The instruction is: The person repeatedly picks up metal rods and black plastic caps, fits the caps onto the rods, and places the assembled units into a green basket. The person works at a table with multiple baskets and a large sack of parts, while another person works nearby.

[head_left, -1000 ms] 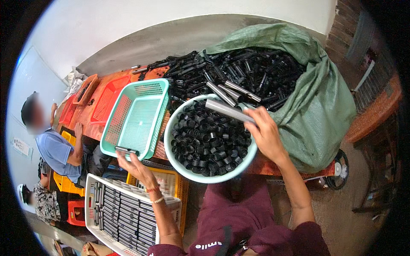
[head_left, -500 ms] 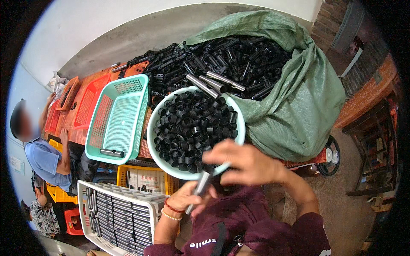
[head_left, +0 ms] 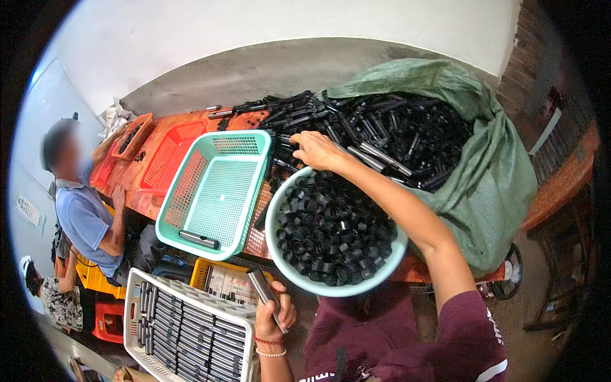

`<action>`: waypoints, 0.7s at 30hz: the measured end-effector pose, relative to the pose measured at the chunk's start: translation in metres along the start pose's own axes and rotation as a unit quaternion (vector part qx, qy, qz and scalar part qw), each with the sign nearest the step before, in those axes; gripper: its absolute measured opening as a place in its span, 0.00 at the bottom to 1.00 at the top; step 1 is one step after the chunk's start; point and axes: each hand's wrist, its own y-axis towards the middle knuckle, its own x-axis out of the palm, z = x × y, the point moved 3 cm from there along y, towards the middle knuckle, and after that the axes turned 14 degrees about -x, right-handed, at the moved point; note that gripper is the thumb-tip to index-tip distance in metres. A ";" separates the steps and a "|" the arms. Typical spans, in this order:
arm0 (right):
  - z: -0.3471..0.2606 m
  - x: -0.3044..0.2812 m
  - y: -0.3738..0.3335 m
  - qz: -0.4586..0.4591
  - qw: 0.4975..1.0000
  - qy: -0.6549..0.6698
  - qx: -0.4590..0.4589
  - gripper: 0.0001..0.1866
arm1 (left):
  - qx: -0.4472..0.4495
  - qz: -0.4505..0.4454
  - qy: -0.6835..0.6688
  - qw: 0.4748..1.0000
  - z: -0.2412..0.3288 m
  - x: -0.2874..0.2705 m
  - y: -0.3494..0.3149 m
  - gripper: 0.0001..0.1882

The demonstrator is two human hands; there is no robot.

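My left hand [head_left: 275, 313] is closed around a grey metal tube [head_left: 259, 284] with a dark end, tilted up beside the white crate [head_left: 249, 344] of stacked tubes. Over the far rim of a pale green round basin [head_left: 273, 254] reaches my right hand [head_left: 318, 151]. Its fingers are bent and drawn together at the edge of a heap of long black parts [head_left: 375, 124]; what they grip, if anything, is hidden. Short black rings [head_left: 337, 229] fill the basin below my right forearm. Two bare metal tubes [head_left: 385, 159] lie on the heap near my right wrist.
A mint green mesh basket [head_left: 223, 184] holds one tube [head_left: 199, 239]. Red trays [head_left: 168, 156] stand farther left, where a person in a blue shirt [head_left: 92, 216] sits. A green woven sack [head_left: 490, 204] spreads around the heap at right. A yellow crate [head_left: 200, 274] stands below the table.
My right hand has left the tube's end above the basin and stretched away to the black heap. My left hand has moved left with the tube. The view has shifted.
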 end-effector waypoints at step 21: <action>0.093 0.110 0.116 0.027 0.979 0.150 0.138 0.14 | -0.042 0.028 -0.005 0.999 0.000 -0.032 0.011 0.24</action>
